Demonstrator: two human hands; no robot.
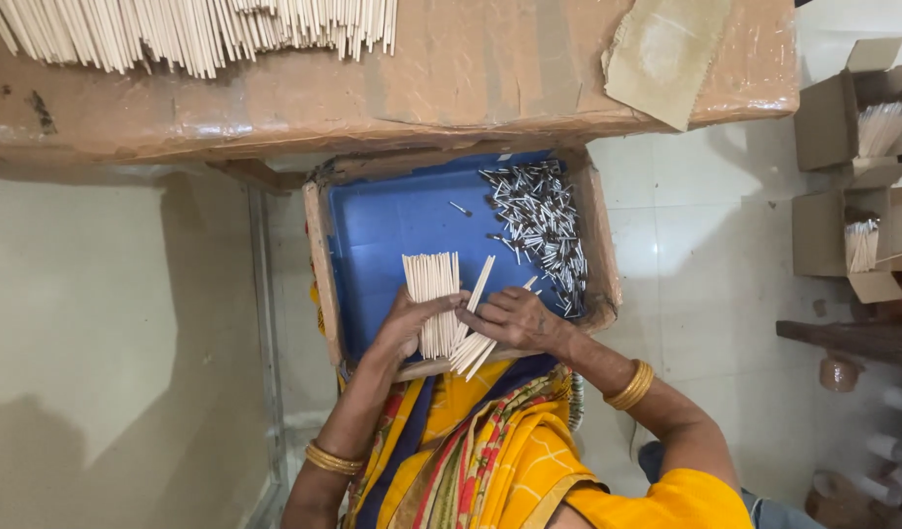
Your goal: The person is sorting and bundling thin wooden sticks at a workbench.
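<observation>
Closest to you is your yellow cloth, bright with stripes, lying over your lap, and just past it your two hands meet over the near edge of a blue tray. Your left hand is curled round a flat bundle of thin pale sticks; its grip is pressed onto them from the side, and the sticks stand up in a neat row against the tray. Your right hand pinches a few loose sticks that fan out at a slant, just beside the bundle and touching it. These sticks look very light and thin, so they could snap if you bend them. They are smooth and would slide apart easily, so I think it is best to hold the bundle near its middle, with fingers wrapped all the way round, and squeeze softly. On the far right side of the tray lies a heap of small grey metal tubes. Beyond the tray is a brown surface with many more pale sticks spread on it. Cardboard boxes stand on the floor at the right.
</observation>
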